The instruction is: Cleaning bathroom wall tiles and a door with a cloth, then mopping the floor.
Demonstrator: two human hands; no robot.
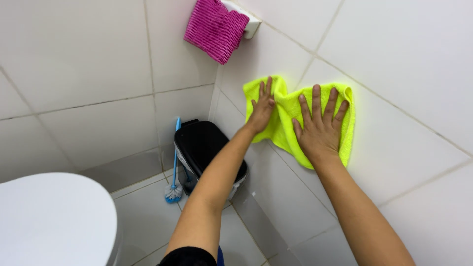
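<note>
A bright yellow-green cloth (284,129) is spread flat against the white tiled wall (404,88) on the right. My left hand (261,107) presses its left part with fingers apart. My right hand (320,127) lies flat on its right part, fingers splayed upward. Both arms reach up from the bottom of the view. The cloth's middle bunches slightly between the two hands.
A pink cloth (215,29) hangs over a white holder (250,24) near the wall corner. Below stand a black pedal bin (204,145) and a blue toilet brush (174,184). A white toilet lid (54,221) fills the lower left.
</note>
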